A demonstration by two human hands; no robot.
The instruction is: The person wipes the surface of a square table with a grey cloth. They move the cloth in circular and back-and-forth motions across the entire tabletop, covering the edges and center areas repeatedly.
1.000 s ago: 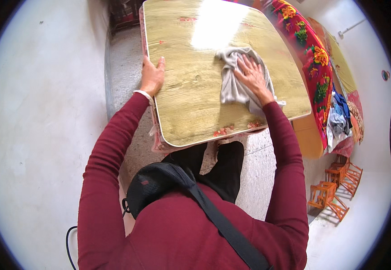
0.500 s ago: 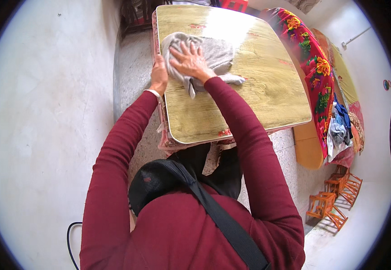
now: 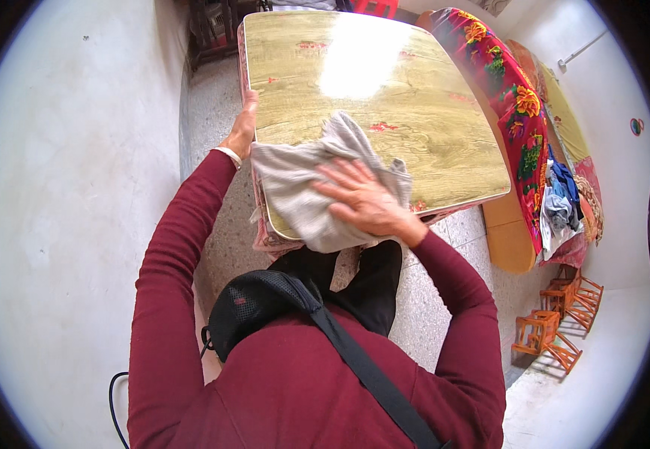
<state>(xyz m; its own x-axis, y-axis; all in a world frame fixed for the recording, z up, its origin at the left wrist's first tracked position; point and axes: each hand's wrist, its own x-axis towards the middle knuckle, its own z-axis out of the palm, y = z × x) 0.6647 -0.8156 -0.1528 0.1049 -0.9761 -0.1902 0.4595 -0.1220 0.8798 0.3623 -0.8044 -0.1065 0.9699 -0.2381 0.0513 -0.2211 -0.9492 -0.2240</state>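
Note:
A wood-patterned table [image 3: 445,161] with a pale rim and small red marks stands in front of me. At its left edge, my left hand [image 3: 241,127] is closed around the rim, its fingertips partly hidden. My right hand [image 3: 366,202] lies flat with fingers spread, pressing on a light grey cloth [image 3: 287,179]. The cloth is bunched across the table's near left part, and its lower fold hangs over the near edge.
A wooden seat with a red flowered cover [image 3: 523,112] runs along the table's right side, with crumpled clothes [image 3: 561,198] on it. Orange wooden stools [image 3: 538,329] stand on the floor at right. A white wall [image 3: 78,224] rises close at left.
My right hand has drawn the cloth toward me, from the far left part of the table to the near edge. My left hand stays at the left rim.

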